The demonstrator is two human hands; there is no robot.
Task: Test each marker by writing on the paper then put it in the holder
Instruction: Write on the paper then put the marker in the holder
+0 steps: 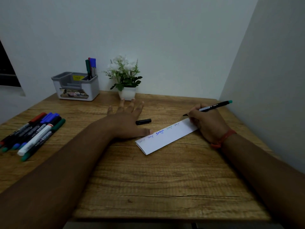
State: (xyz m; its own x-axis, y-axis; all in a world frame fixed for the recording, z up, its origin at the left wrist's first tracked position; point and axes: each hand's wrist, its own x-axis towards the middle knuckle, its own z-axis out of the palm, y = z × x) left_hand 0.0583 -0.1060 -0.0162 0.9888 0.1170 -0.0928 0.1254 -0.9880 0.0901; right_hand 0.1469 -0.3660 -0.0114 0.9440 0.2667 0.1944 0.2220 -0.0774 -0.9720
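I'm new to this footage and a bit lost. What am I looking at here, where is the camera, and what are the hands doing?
There is no machine: a camera worn on a person's head looks down at a wooden table. The right hand holds an uncapped marker at the end of a folded paper with words already written on it. The left hand lies flat, its thumb touching the paper. The black cap lies between the hands. More markers wait at left; a few already stand in the holder, beside a potted plant.

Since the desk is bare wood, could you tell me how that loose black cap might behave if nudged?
The black cap looks round and lies on its side, so it would probably roll. It seems small and light, likely sliding easily on the smooth table.
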